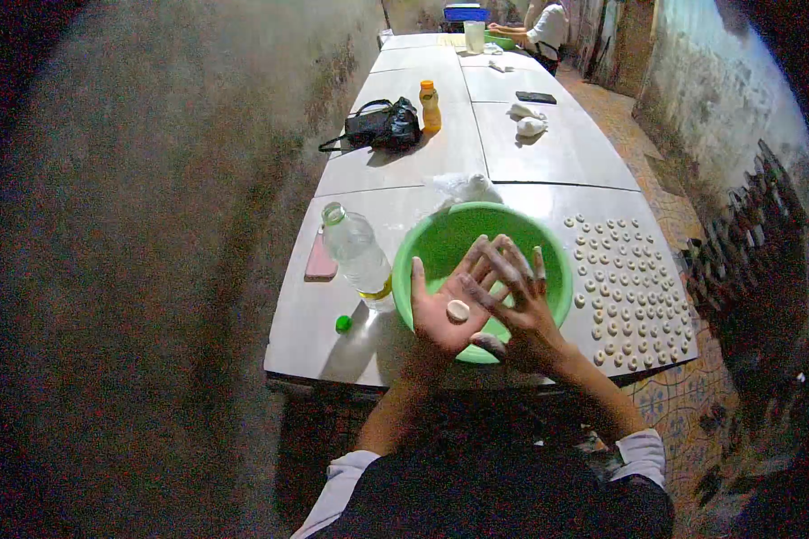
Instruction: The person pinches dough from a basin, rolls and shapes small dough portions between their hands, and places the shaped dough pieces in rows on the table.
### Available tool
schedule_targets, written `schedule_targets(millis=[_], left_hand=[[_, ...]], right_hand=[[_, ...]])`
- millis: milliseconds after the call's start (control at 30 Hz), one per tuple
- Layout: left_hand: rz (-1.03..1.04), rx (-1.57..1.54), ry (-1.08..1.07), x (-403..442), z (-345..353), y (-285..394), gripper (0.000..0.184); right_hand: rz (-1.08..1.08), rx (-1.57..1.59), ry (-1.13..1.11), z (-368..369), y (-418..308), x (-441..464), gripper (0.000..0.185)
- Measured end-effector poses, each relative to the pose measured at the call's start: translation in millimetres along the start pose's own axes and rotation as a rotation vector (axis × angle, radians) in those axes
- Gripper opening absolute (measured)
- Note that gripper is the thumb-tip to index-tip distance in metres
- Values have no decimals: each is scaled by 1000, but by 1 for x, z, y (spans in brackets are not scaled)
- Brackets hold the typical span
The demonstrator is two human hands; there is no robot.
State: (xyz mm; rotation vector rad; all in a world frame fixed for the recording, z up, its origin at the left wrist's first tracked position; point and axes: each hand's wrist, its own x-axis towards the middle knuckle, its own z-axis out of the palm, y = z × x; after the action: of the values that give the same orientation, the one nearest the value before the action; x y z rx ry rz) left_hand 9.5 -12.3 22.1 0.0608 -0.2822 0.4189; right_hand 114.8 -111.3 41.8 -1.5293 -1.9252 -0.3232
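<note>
- Stained walls [243, 180] are flanking a long white surface [566, 162], which is stretching away from the person and bearing everything at work.
- Nearest the middle, the left hand [435, 313] is lying palm up with its fingers spread, gripping nothing.
- On that palm a pale disc [458, 311] is resting flat, looking slightly oval, its longer axis seeming to tilt from upper left to lower right.
- Beside it, to the right, the right hand [528, 310] is hovering with thumb and fingers parted and whitened; the disc is sitting just left of the gap between thumb and forefinger. Whether the two hands are touching where their fingers overlap, one cannot tell.
- Beneath both, a green basin [440, 242] is standing on the surface.
- To the left, an uncapped clear bottle [355, 251] is standing near a green cap [343, 323] and a pink case [321, 260].
- To the right, small dimpled pieces [580, 301] are lying in rows.
- Behind the basin, a white cloth [467, 187] is lying crumpled.
- Farther off, a black bag [386, 126] and an orange-capped bottle [431, 112] are standing together, while another person [548, 27] is sitting at the far end.
</note>
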Motion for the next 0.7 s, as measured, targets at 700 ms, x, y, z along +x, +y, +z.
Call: schedule_targets(millis=[700], left_hand=[[14, 99, 5, 3, -3, 2, 105]], right_hand=[[-66, -23, 53, 9, -7, -12, 64]])
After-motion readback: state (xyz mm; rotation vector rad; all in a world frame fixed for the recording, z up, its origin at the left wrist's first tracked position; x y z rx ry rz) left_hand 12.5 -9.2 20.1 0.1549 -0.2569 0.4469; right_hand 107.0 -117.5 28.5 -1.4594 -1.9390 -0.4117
